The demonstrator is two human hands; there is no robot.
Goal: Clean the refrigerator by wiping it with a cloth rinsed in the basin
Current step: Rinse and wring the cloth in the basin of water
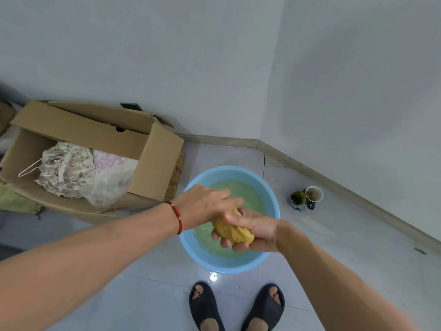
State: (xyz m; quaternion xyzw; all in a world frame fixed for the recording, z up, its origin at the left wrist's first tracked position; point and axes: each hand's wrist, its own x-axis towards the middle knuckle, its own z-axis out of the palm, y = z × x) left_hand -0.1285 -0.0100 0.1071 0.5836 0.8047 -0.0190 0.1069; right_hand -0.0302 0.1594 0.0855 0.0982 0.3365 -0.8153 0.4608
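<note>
Yellow cloth [232,229] is being gripped by 2 hands over the blue basin [274,206]. Left hand [205,205] and right hand [253,231] are both curling their fingers around it.

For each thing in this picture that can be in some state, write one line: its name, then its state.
yellow cloth: bunched up, gripped by both hands above the basin.
blue basin: on the floor, holding greenish water.
left hand: grips the cloth.
right hand: curled round the cloth.
cardboard box: flaps open, fabric inside.
white cup: upright on the floor.
</note>
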